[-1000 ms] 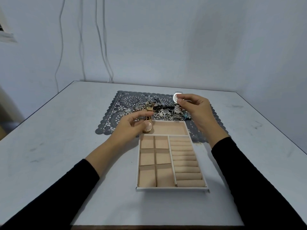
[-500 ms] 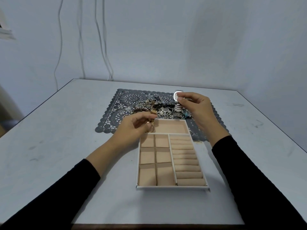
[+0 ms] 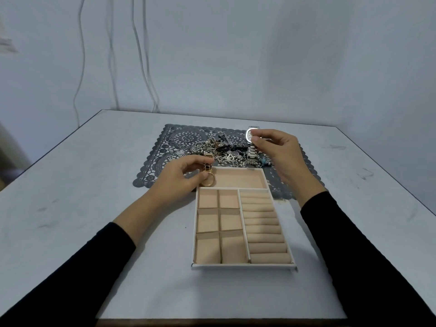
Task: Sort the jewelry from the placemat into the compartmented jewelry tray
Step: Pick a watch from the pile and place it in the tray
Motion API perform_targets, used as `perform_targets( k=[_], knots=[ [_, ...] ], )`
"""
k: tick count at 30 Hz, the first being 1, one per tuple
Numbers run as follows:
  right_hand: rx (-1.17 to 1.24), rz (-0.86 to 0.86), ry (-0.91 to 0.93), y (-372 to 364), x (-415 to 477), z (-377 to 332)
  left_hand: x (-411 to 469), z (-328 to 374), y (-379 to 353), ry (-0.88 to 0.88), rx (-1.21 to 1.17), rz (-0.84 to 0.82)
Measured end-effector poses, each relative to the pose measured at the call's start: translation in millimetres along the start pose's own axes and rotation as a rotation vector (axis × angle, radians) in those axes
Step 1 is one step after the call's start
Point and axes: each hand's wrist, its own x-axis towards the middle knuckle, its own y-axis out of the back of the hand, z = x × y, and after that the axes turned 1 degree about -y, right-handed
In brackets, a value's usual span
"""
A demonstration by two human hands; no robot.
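A small gold watch point(image 3: 207, 178), or so it seems at this size, hangs at the far left corner of the tray point(image 3: 243, 266), just over the rim of the long far compartment. It has a round case and a short linked band. It should be light. The case is stiff, the band loose and likely to swing, and the polished metal is probably slippery. The case, or the links right beside it, looks like the surest place to take hold.

The left hand point(image 3: 181, 178) holds it there. Its fingers point(image 3: 195, 161) are curled close, and thumb and fingertips pinch the watch near the top of its band.

The right hand point(image 3: 280, 152) is raised over the far right part of the placemat point(image 3: 160, 156). Its thumb and bent fingertips narrowly pinch the case of a silver watch point(image 3: 250, 138), whose metal band trails down toward the mat.

Between the hands, a tangled pile point(image 3: 224, 152) of rings, chains and charms lies on the dark lace placemat, just beyond the tray. The tray has six square cells near left and padded ring rolls near right. Both sit on a pale table point(image 3: 94, 185).
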Motion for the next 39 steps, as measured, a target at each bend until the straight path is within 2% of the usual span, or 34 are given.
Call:
perform_targets(
  k=[8, 19, 26, 34, 37, 39],
  knots=[
    [-0.010, -0.001, 0.001, 0, 1, 2, 18, -5, 11, -0.007, 0.053, -0.075],
    [-0.026, 0.002, -0.013, 1, 2, 5, 26, -8, 21, 0.123, -0.022, -0.222],
    [-0.018, 0.001, -0.018, -1, 1, 3, 27, -9, 24, 0.077, 0.064, -0.269],
    [-0.022, -0.001, -0.026, -2, -1, 0, 24, -16, 24, 0.015, 0.126, -0.222],
    [-0.021, -0.001, -0.024, -2, -2, -3, 20, -17, 26, -0.036, 0.217, -0.082],
    [-0.016, -0.003, -0.023, -2, -2, -4, 15, -15, 26, -0.076, 0.368, 0.049]
  ],
)
